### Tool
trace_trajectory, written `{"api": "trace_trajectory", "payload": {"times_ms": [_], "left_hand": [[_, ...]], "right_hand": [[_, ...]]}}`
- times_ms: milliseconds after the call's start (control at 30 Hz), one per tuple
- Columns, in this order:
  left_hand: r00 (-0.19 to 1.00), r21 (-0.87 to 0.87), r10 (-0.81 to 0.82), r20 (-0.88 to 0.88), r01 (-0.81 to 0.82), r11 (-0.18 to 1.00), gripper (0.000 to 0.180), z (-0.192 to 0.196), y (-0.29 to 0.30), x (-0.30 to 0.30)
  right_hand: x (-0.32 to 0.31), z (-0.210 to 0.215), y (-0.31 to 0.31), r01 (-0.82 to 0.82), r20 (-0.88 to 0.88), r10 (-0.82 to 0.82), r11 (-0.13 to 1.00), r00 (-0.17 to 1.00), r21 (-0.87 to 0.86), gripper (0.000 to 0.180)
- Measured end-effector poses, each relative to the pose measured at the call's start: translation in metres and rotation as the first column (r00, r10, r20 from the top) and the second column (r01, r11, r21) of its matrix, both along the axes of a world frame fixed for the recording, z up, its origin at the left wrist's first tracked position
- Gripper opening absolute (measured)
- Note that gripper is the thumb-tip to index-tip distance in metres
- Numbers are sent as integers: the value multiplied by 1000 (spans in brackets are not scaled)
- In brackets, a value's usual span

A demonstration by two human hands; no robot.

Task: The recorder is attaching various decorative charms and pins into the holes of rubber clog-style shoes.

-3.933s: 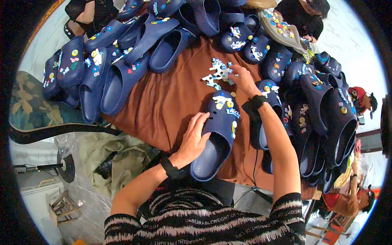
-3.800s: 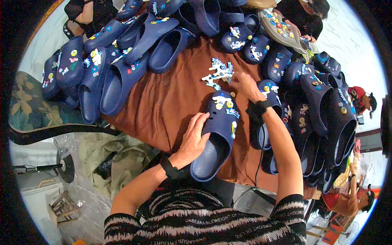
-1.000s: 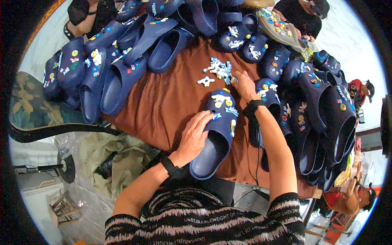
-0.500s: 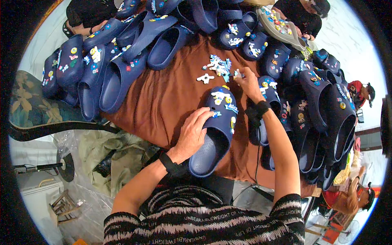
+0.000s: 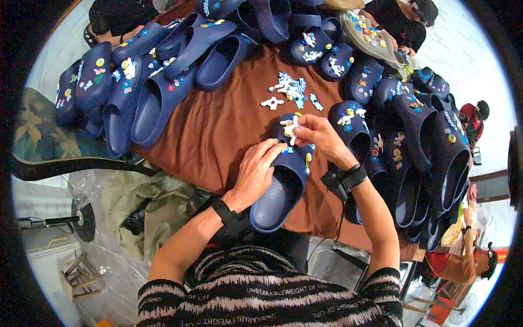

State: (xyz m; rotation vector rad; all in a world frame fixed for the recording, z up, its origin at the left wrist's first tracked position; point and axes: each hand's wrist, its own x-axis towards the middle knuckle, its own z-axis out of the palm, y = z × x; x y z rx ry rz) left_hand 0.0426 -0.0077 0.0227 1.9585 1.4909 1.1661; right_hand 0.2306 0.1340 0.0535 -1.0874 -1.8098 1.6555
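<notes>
A dark blue clog (image 5: pixel 278 201) stands on the brown cloth in front of me, its heel toward me and its toe dotted with charms. My left hand (image 5: pixel 256 168) holds it by the left side of the upper, fingertips near a small blue-and-white charm. Over the toe, my right hand (image 5: pixel 320 137) is closed in a pinch on a white figure-shaped shoe charm (image 5: pixel 289 128). Whether that charm is fixed in the clog I cannot tell. Beyond the toe lies a pile of white and blue charms (image 5: pixel 291 87), with a loose white charm (image 5: pixel 271 103) beside it.
Decorated blue clogs (image 5: pixel 121 111) crowd the left, the far edge and the right (image 5: pixel 453 158) of the brown cloth (image 5: pixel 218 120). A beige clog (image 5: pixel 371 41) lies at the far right. Other people (image 5: pixel 406 24) sit around. A cable hangs from my right wrist strap (image 5: pixel 353 175).
My right hand has moved from beside the charm pile back toward me, onto the clog's toe. A small blue charm shows beside the pile where that hand was. My left hand stays on the clog.
</notes>
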Motion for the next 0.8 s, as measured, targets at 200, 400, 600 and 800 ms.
{"api": "trace_trajectory", "payload": {"times_ms": [200, 400, 600, 800], "left_hand": [[1000, -33, 11, 12, -10, 999, 64, 0, -1, 2], [999, -14, 12, 44, -11, 1000, 65, -2, 0, 3], [996, -21, 46, 70, -44, 999, 65, -5, -2, 3], [998, 58, 54, 33, -56, 997, 64, -8, 0, 5]], "right_hand": [[-6, -2, 3, -49, 142, 35, 995, 989, 90, 16], [-4, -9, 4, -104, 138, 87, 988, 987, 118, 19], [-13, 4, -8, 62, 80, -72, 989, 994, 131, 20], [-5, -4, -6, -8, 147, -23, 979, 989, 206, 23]]}}
